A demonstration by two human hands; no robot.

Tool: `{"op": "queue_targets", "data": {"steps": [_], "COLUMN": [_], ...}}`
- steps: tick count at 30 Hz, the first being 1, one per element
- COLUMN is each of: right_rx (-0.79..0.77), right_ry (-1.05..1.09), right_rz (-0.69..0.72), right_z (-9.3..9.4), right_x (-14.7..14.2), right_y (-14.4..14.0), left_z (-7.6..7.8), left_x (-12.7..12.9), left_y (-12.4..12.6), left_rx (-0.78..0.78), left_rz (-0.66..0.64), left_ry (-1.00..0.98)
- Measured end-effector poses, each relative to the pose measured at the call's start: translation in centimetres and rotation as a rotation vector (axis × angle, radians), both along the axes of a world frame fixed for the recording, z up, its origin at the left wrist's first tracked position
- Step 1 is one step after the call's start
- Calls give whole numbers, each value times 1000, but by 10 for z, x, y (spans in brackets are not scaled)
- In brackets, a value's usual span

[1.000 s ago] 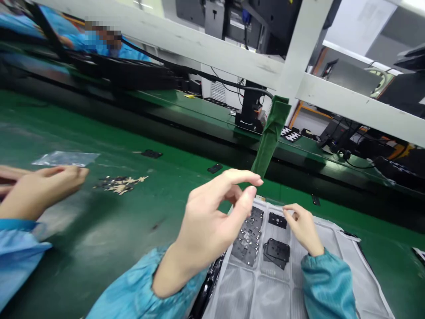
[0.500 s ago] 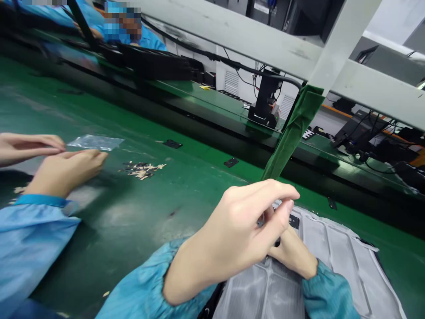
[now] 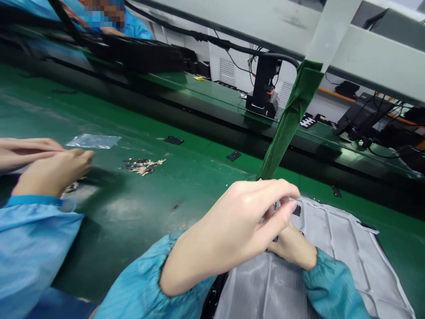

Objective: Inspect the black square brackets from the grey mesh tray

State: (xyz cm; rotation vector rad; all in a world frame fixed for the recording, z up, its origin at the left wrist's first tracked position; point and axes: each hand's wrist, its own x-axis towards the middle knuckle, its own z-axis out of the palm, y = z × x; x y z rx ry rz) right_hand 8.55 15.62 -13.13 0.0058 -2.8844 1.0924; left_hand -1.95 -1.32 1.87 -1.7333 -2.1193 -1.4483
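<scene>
The person's left hand (image 3: 245, 226) is raised over the near edge of a grey tray (image 3: 335, 261), its fingers curled with the tips drawn together, pinching a small dark part (image 3: 274, 207) that is mostly hidden, so its long axis and the way it points cannot be told. The right hand (image 3: 292, 248) lies just behind it on the tray, fingers hidden, grip unclear. Far left, a co-worker's hands (image 3: 49, 170) rest on the green table (image 3: 139, 208) beside a clear bag (image 3: 93, 141) and scattered scraps (image 3: 142, 165).
</scene>
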Motion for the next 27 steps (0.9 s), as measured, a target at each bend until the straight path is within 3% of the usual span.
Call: {"op": "queue_targets", "data": {"steps": [4, 8, 11, 19, 24, 27], "right_rx": [-172, -653, -869, -1042, -1063, -1082], "right_ry": [-63, 38, 145, 367, 430, 498], "right_rz": [5, -191, -240, -399, -447, -446], "right_z": [25, 63, 78, 77, 82, 77], "right_x": [1, 0, 2, 15, 19, 20], "right_y": [2, -2, -9, -18, -22, -24], "left_z": [-2, -3, -5, -14, -15, -17], "left_x": [-3, -4, 1, 16, 18, 20], "left_y": [3, 11, 16, 27, 32, 36], "left_rx": [28, 90, 46, -48, 31, 99], "left_rz": [45, 122, 95, 35, 19, -54], "left_ry": [-51, -183, -347, -722, -771, -876]}}
